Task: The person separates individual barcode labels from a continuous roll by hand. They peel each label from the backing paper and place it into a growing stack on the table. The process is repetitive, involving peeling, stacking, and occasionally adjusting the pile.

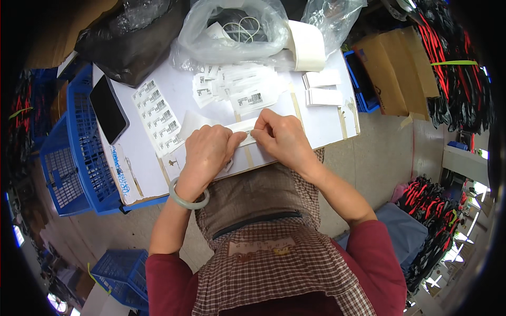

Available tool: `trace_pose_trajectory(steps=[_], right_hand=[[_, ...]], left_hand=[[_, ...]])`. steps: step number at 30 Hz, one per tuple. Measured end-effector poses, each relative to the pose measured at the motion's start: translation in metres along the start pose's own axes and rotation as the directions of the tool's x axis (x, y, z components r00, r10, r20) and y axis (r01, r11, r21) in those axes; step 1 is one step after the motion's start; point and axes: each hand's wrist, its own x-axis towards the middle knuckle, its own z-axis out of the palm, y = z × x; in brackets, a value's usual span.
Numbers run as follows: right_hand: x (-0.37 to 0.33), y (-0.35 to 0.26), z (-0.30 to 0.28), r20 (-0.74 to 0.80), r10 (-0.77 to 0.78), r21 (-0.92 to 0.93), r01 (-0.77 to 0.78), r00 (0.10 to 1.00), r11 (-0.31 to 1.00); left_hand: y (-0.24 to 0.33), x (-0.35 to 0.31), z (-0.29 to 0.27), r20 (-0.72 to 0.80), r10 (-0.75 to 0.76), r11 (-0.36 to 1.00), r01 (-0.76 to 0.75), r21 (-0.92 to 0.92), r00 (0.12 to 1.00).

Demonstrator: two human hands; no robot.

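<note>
Near the front edge of the white tabletop (311,124), my left hand (207,152) and my right hand (287,141) meet over a white paper strip (243,125). Both hands are closed, thumbs and fingers pinching the strip, which is partly hidden under them. Just beyond lies a loose heap of white barcode tags (224,81), with a single tag (254,100) at its near side. To the left of my left hand, a sheet of barcode labels (157,117) lies flat. A green bangle (184,197) circles my left wrist.
A dark phone (109,110) rests at the table's left edge, beside blue crates (92,142). Farther back are a black bag (126,47), a clear plastic bag (197,37) and a curved white sheet (308,47). Stacked white cards (323,97) lie right; a cardboard box (398,73) stands beyond.
</note>
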Motion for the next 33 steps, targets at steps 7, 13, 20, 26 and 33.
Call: trace_pose_trajectory(steps=[7,13,20,26,33], right_hand=[[0.040,-0.001,-0.021,-0.109,0.010,0.148,0.006,0.994,0.989],[0.057,0.004,-0.019,-0.119,-0.177,-0.557,0.082,0.977,0.827],[0.017,-0.023,-0.011,-0.194,-0.352,0.200,0.389,0.916,0.899],[0.001,-0.029,-0.009,-0.176,-0.235,0.349,0.284,0.956,0.893],[0.005,-0.013,-0.016,-0.385,-0.277,0.315,0.407,0.881,0.857]], left_hand=[[0.005,0.032,-0.033,-0.091,-0.197,0.961,0.174,-0.213,0.976],[-0.005,0.059,-0.018,0.021,-0.142,0.989,0.143,-0.041,0.990],[0.013,0.018,-0.049,0.229,-0.152,0.224,0.260,-0.939,0.961],[0.014,-0.019,-0.049,0.083,-0.079,0.354,0.106,-0.929,0.993],[0.011,-0.035,-0.037,0.165,-0.267,0.419,0.269,-0.867,0.950]])
